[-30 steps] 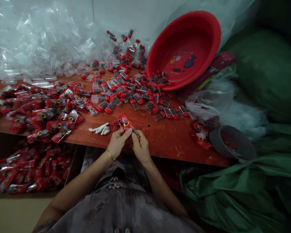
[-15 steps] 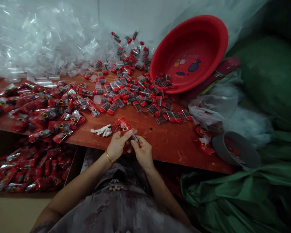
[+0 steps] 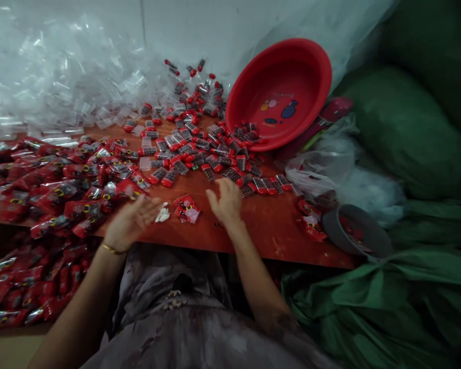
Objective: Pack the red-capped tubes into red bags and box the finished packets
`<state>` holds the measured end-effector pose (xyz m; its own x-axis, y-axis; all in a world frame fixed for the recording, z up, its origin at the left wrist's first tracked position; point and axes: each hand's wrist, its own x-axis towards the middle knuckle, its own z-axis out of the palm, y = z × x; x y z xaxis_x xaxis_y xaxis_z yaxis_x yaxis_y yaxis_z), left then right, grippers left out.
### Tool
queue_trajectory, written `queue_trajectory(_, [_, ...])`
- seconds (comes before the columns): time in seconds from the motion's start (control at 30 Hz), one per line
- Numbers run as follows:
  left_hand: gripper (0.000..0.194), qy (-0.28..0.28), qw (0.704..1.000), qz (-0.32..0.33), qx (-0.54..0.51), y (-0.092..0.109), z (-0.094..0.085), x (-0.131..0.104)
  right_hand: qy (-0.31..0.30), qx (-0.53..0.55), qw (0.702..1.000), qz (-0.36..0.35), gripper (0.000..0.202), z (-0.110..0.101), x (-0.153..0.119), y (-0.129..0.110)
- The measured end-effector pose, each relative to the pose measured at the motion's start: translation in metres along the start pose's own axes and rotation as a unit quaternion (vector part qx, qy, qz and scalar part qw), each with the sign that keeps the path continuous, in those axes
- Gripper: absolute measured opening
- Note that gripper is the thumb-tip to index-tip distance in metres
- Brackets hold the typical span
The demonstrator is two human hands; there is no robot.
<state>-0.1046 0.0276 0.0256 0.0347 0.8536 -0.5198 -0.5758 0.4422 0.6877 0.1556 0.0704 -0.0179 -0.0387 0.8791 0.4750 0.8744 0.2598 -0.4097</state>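
- Left grip (image 3: 134, 223): fingers spread and blurred, palm partly in view, nothing seen pinched; a yellow bracelet (image 3: 114, 249) encircles its wrist.
- Red packet (image 3: 130, 188): blurred, just beyond the left grip's fingers, at the edge of the packet pile; contact with the fingers cannot be determined.
- Right grip (image 3: 228, 202): thumb standing apart from the extended fingers, nothing visible between them; positioned over the desk (image 3: 261, 233).
- White pieces (image 3: 162, 212): small group just beside the left grip's fingertips, on the side facing the right grip.
- Flat packet (image 3: 187, 208): red with a pale pink patch, on the desk between the two grips, beside the white pieces.
- Red-capped cases (image 3: 195, 146): clear bodies with dark contents, scattered beyond both grips; the closest lie near the right grip's fingertips.
- Packet pile (image 3: 61, 177): red, glossy, left of and beyond the left grip; more packets (image 3: 26, 287) lie lower, left of that forearm.
- Red basin (image 3: 249, 72): tilted, beyond the right grip, with some cases at its lower rim.
- Gray container (image 3: 336, 233): right of the right grip, well apart, near a clear plastic bag (image 3: 311, 169).
- Clear plastic parts (image 3: 61, 77): heaped farthest from the left grip, behind the packet pile.
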Motion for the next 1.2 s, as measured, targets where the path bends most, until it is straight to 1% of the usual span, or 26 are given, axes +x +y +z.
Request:
queue_trajectory(0.03, [0.028,0.045,0.998,0.048,-0.017,0.017,-0.012,0.001,0.023,-0.063,0.996,0.056,0.045,-0.003,0.006,0.017])
queue_trajectory(0.07, [0.029,0.082,0.992,0.093,-0.036,0.032,-0.024,0.002,0.031,-0.112,0.987,0.108,0.048,-0.005,0.009,0.034])
queue_trajectory(0.1, [0.035,0.11,0.985,0.126,-0.05,0.044,-0.034,0.002,0.036,-0.146,0.976,0.157,0.048,-0.006,0.01,0.049])
queue_trajectory(0.13, [0.041,0.121,0.98,0.146,-0.052,0.051,-0.04,0.001,0.03,-0.165,0.968,0.189,0.047,-0.006,0.008,0.061])
queue_trajectory(0.17, [0.042,0.128,0.977,0.165,-0.043,0.053,-0.044,0.001,0.013,-0.175,0.965,0.197,0.046,-0.005,0.003,0.069])
queue_trajectory(0.2, [0.041,0.133,0.974,0.181,-0.02,0.048,-0.044,0.0,-0.003,-0.181,0.965,0.19,0.044,-0.003,-0.004,0.073])
queue_trajectory(0.23, [0.037,0.142,0.969,0.201,0.02,0.039,-0.041,0.001,-0.02,-0.184,0.967,0.175,0.043,-0.001,-0.013,0.073])
queue_trajectory(0.27, [0.034,0.154,0.959,0.224,0.084,0.026,-0.036,0.002,-0.033,-0.183,0.971,0.152,0.043,0.001,-0.023,0.069])
queue_trajectory(0.3, [0.037,0.171,0.934,0.263,0.173,0.01,-0.031,0.005,-0.042,-0.178,0.975,0.128,0.044,0.002,-0.033,0.064])
queue_trajectory(0.33, [0.039,0.177,0.892,0.299,0.29,-0.006,-0.026,0.008,-0.047,-0.171,0.979,0.105,0.045,0.002,-0.042,0.057])
queue_trajectory(0.37, [0.038,0.165,0.835,0.322,0.414,-0.021,-0.022,0.012,-0.048,-0.161,0.982,0.086,0.045,0.003,-0.051,0.05])
queue_trajectory(0.4, [0.036,0.158,0.773,0.338,0.513,-0.033,-0.02,0.016,-0.047,-0.152,0.985,0.07,0.045,0.002,-0.059,0.043])
queue_trajectory(0.43, [0.031,0.149,0.721,0.341,0.585,-0.043,-0.02,0.02,-0.043,-0.142,0.987,0.059,0.044,0.001,-0.066,0.037])
queue_trajectory(0.47, [0.027,0.139,0.68,0.341,0.634,-0.049,-0.022,0.024,-0.038,-0.135,0.989,0.054,0.043,0.001,-0.072,0.033])
queue_trajectory(0.5, [0.024,0.134,0.653,0.34,0.663,-0.052,-0.024,0.027,-0.033,-0.129,0.99,0.052,0.043,0.0,-0.076,0.029])
queue_trajectory(0.57, [0.023,0.127,0.625,0.342,0.69,-0.051,-0.026,0.03,-0.024,-0.12,0.991,0.051,0.043,-0.001,-0.08,0.025])
queue_trajectory(0.63, [0.027,0.14,0.604,0.364,0.695,-0.047,-0.02,0.029,-0.021,-0.117,0.992,0.049,0.042,-0.001,-0.082,0.023])
queue_trajectory(0.7, [0.031,0.142,0.589,0.395,0.691,-0.046,-0.004,0.027,-0.018,-0.118,0.992,0.046,0.042,-0.001,-0.081,0.022])
queue_trajectory(0.73, [0.033,0.13,0.582,0.408,0.691,-0.048,0.006,0.026,-0.015,-0.118,0.992,0.046,0.042,-0.001,-0.081,0.022])
queue_trajectory(0.77, [0.035,0.106,0.575,0.415,0.697,-0.051,0.015,0.027,-0.013,-0.118,0.992,0.045,0.042,-0.001,-0.081,0.022])
queue_trajectory(0.83, [0.037,0.055,0.561,0.408,0.718,-0.061,0.031,0.033,-0.008,-0.115,0.992,0.043,0.041,-0.001,-0.081,0.021])
queue_trajectory(0.87, [0.036,0.04,0.557,0.396,0.729,-0.066,0.035,0.038,-0.007,-0.113,0.993,0.041,0.041,-0.001,-0.082,0.022])
queue_trajectory(0.97, [0.025,0.031,0.557,0.369,0.743,-0.077,0.039,0.053,-0.001,-0.105,0.994,0.036,0.04,-0.002,-0.083,0.023])
queue_trajectory(1.03, [0.023,0.032,0.562,0.37,0.739,-0.08,0.036,0.057,0.007,-0.096,0.995,0.034,0.038,-0.003,-0.083,0.024])
queue_trajectory(1.13, [0.028,0.032,0.572,0.383,0.724,-0.078,0.034,0.051,0.03,-0.064,0.997,0.031,0.031,-0.006,-0.081,0.017])
queue_trajectory(1.2, [0.031,0.038,0.576,0.394,0.715,-0.076,0.035,0.043,0.045,-0.015,0.998,0.032,0.028,-0.005,-0.078,0.005])
